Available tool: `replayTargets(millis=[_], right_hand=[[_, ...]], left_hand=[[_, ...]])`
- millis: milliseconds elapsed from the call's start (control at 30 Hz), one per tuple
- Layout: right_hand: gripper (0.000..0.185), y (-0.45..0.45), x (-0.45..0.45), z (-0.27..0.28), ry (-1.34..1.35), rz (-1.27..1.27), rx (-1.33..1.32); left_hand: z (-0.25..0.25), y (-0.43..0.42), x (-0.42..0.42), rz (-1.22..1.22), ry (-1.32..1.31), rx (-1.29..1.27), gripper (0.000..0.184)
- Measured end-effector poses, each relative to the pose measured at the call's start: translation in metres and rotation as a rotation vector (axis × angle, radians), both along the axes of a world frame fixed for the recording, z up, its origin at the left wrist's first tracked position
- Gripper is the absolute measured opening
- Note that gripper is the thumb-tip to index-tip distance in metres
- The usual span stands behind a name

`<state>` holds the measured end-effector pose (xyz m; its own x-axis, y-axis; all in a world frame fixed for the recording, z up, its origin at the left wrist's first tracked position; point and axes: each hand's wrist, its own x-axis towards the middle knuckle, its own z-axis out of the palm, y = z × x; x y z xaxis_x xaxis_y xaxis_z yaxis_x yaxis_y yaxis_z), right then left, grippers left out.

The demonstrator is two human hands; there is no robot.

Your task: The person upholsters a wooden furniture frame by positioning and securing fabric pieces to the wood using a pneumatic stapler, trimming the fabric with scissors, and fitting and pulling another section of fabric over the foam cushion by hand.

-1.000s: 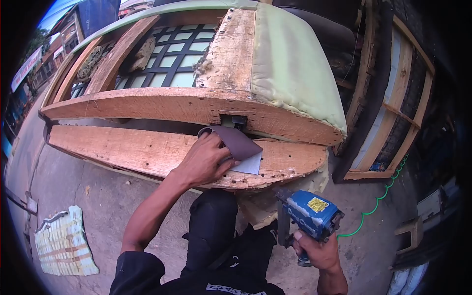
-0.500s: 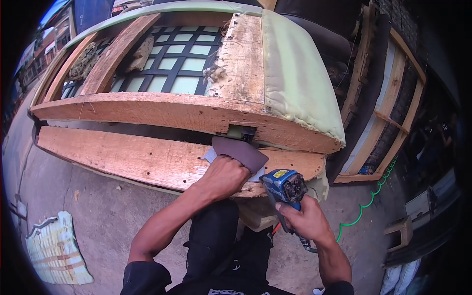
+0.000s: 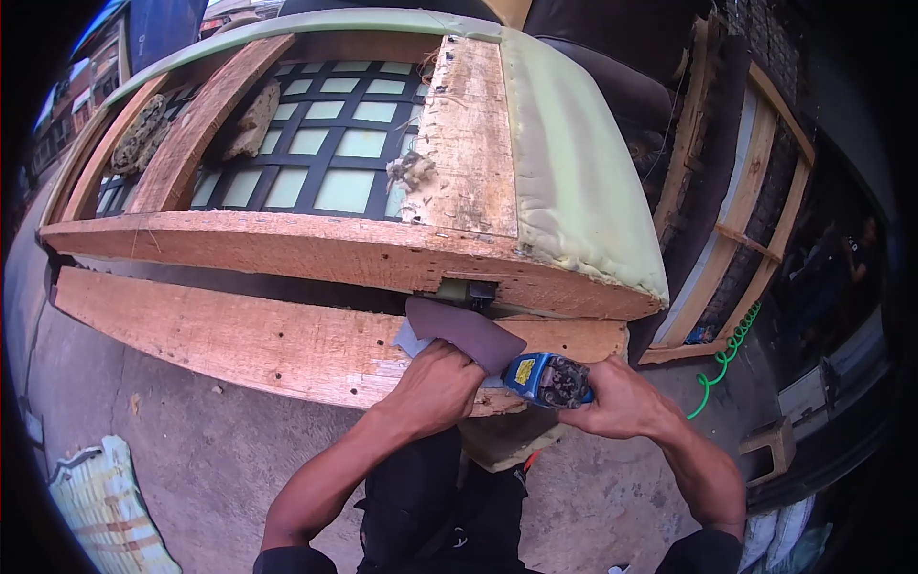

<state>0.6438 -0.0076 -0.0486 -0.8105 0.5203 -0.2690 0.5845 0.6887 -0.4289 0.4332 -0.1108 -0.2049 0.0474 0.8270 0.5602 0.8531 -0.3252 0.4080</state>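
Note:
My left hand [image 3: 435, 387] is closed on a piece of dark purplish material [image 3: 464, 332] with a light grey underside, pressing it against the lower wooden board [image 3: 239, 335]. In my right hand [image 3: 617, 397] is a blue power tool [image 3: 547, 379], its nose close to the material's right lower edge at the board. Its tip is hidden. Just above the material, a black fitting [image 3: 481, 293] sits in a notch of the upper wooden frame [image 3: 287, 247]. Pale green foam [image 3: 583, 163] covers the frame's right end, and dark webbing [image 3: 330, 134] crosses inside it.
Another wooden frame [image 3: 732, 220] leans at the right, with a coiled green hose [image 3: 722, 368] beside it. A hollow block [image 3: 768, 452] lies at the lower right. A slatted pale piece [image 3: 110, 507] rests on the floor at lower left. A person [image 3: 863, 258] is at the far right.
The blue tool in my right hand has moved up and left to the board. My left hand has shifted slightly with the material, now in a tighter grip. The view has shifted too.

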Motion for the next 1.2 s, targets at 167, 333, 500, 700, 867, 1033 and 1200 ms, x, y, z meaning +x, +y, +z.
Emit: replayTargets(millis=[167,333,500,700,867,1033,1200], right_hand=[[0.043,0.02,-0.006,0.004,-0.11,0.09,0.013],[0.044,0.022,-0.015,0.016,-0.272,0.071,-0.017],[0.041,0.021,0.0,0.007,-0.166,0.104,0.083],[0.039,-0.001,0.016,0.008,-0.051,0.062,0.069],[0.037,-0.03,-0.015,0.008,-0.086,0.093,-0.012],[0.045,-0.04,-0.061,0.015,-0.201,0.086,0.025],[0.041,-0.034,-0.075,0.014,-0.073,0.072,0.038]], left_hand=[[0.011,-0.021,-0.017,0.075,-0.145,0.082,0.021],[0.018,-0.036,-0.032,0.461,-0.307,0.231,0.034],[0.021,-0.033,-0.035,0.57,-0.243,-0.018,0.057],[0.016,-0.02,-0.029,0.595,-0.326,-0.03,0.044],[0.003,-0.02,-0.031,0.589,-0.483,0.041,0.042],[0.007,-0.037,-0.026,0.727,-0.29,0.19,0.035],[0.009,-0.047,-0.017,0.719,-0.226,0.023,0.023]])
